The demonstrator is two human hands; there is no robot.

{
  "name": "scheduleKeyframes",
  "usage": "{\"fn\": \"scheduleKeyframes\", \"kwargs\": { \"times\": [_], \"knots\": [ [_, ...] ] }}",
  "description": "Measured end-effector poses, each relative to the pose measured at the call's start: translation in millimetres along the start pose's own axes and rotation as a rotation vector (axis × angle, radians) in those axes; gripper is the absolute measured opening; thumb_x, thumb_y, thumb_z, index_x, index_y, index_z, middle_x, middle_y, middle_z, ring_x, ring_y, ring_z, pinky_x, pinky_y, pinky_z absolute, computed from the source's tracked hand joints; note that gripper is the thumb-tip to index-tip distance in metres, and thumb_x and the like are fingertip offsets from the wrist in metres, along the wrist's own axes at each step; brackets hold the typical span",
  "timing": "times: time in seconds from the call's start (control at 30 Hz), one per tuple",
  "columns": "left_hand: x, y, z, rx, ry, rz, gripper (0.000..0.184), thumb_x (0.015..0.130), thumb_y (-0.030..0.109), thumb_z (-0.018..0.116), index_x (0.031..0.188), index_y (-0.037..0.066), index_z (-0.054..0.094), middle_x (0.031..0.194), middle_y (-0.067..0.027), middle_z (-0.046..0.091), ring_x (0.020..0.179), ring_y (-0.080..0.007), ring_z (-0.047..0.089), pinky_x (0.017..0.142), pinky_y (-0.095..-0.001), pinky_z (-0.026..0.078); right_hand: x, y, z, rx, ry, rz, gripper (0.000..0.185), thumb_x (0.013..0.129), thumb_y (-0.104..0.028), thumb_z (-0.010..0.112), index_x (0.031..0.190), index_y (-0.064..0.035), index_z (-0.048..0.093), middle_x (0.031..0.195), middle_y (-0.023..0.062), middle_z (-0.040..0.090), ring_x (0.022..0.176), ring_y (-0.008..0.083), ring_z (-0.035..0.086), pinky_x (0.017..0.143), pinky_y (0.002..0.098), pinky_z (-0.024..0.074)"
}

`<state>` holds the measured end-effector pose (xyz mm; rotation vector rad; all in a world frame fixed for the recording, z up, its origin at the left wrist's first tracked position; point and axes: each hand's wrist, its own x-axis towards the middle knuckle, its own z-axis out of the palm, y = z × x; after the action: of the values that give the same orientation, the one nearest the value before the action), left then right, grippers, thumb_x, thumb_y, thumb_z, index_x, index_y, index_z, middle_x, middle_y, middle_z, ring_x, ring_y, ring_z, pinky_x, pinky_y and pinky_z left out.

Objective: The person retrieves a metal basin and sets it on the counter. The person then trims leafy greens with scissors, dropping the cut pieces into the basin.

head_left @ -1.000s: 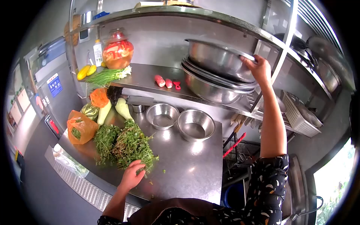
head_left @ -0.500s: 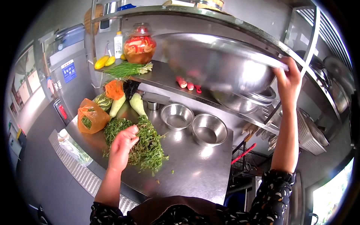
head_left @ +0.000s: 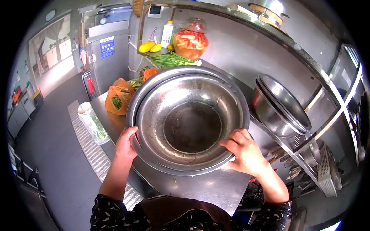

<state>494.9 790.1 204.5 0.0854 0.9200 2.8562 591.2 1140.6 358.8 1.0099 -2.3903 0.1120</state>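
In front of me two large steel basins are nested, tilted so that I look into the inner basin [head_left: 192,127]. The outer basin [head_left: 185,70] shows as a wide rim around it. My left hand [head_left: 126,144] is closed on the outer basin's left edge, thumb on top. At the lower right, my right hand [head_left: 246,154] is closed round the rims, its thumb and fingers reaching over the inner basin's edge. Inside, the inner basin is wet-looking with a few small marks. The basins hide the heap of greens and the small bowls on the steel table [head_left: 200,192].
Several stacked basins [head_left: 283,104] lean on the right shelf. Behind are spring onions [head_left: 169,58], a jar of pickled peppers [head_left: 190,40], yellow squashes [head_left: 147,47] and a bottle [head_left: 167,34]. An orange bag [head_left: 118,96] sits at left. An upper shelf [head_left: 246,23] crosses overhead.
The right hand has brought the basin down from the raised shelf area to in front of me. My left hand, previously over the greens, now grips the rim too. The view has turned right.
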Motion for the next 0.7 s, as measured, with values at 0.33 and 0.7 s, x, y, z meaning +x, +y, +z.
{"fn": "scheduleKeyframes", "kwargs": {
  "times": [0.33, 0.7],
  "knots": [
    [6, 7, -14, 0.058, 0.138, 0.076, 0.029, 0.087, 0.019, 0.057, 0.110, 0.002, 0.059, 0.102, -0.0093, 0.066, 0.093, -0.0225, 0.064, 0.084, -0.0369, 0.051, 9, -9, -5, 0.098, -0.352, 0.142, 0.041, 0.064, -0.041, 0.078, 0.089, -0.0094, 0.070, 0.094, 0.0057, 0.056, 0.099, 0.0260, 0.052, 0.081, 0.0353, 0.0511],
    [6, -5, -10, 0.174, 0.161, 0.181, 0.028, 0.085, 0.012, 0.062, 0.111, 0.001, 0.060, 0.108, -0.0094, 0.063, 0.099, -0.0209, 0.060, 0.088, -0.0356, 0.048, -16, -1, -77, -0.043, 0.053, 0.093, 0.033, 0.064, -0.031, 0.079, 0.080, -0.0063, 0.064, 0.086, 0.0070, 0.054, 0.088, 0.0281, 0.054, 0.077, 0.0402, 0.0454]
  ]
}}
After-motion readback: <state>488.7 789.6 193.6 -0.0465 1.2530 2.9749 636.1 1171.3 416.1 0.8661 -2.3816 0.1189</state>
